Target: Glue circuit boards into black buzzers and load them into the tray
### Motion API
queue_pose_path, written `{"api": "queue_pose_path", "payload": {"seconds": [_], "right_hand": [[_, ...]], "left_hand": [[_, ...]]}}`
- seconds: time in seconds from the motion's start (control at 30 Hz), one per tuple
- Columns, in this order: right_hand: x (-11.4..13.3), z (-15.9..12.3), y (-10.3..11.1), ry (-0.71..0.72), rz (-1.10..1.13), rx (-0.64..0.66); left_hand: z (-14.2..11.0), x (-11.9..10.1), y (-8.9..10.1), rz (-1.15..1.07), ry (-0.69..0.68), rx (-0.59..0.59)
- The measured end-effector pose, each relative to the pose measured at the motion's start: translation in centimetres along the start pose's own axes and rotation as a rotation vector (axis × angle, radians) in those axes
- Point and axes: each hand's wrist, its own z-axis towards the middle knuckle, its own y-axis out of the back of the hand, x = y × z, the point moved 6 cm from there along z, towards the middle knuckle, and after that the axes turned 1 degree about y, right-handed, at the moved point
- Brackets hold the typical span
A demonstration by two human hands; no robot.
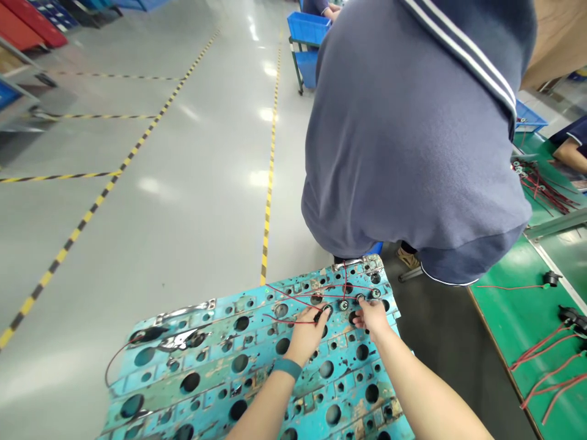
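Note:
A worn turquoise plate full of round holes lies in front of me. At its far right part, my left hand, with a teal wristband, is closed on a small round black part with red wires. My right hand pinches another small round part on the plate, its fingers partly hiding it. Between the hands sits a round wired part, and one more round part lies just beyond the right hand. Thin red wires run from these parts across the plate.
A seated person in a dark blue shirt is close beyond the plate. At right, a green workbench holds black parts with red wires. Blue bins on a cart stand farther back. Yellow-black tape marks the floor.

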Motion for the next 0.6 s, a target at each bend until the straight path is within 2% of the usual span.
{"api": "queue_pose_path", "payload": {"seconds": [0.2, 0.27, 0.37, 0.47, 0.6], "right_hand": [[0.1, 0.0, 0.1, 0.084, -0.175, 0.021], [0.2, -0.3, 0.5, 0.172, -0.239, 0.018], [0.3, -1.8, 0.6, 0.388, -0.338, 0.047], [-0.3, -4.3, -1.3, 0.606, -0.44, 0.185], [-1.8, -7.0, -5.9, 0.775, -0.568, 0.419]], "left_hand": [[-0.7, 0.4, 1.1, -0.012, 0.021, -0.003], [-0.9, 0.8, 1.8, -0.025, 0.029, 0.014], [-1.4, 1.3, 2.9, -0.055, 0.044, 0.04], [-2.0, 1.7, 3.7, -0.091, 0.062, 0.064], [-2.8, 1.9, 3.6, -0.168, 0.093, 0.143]]}}
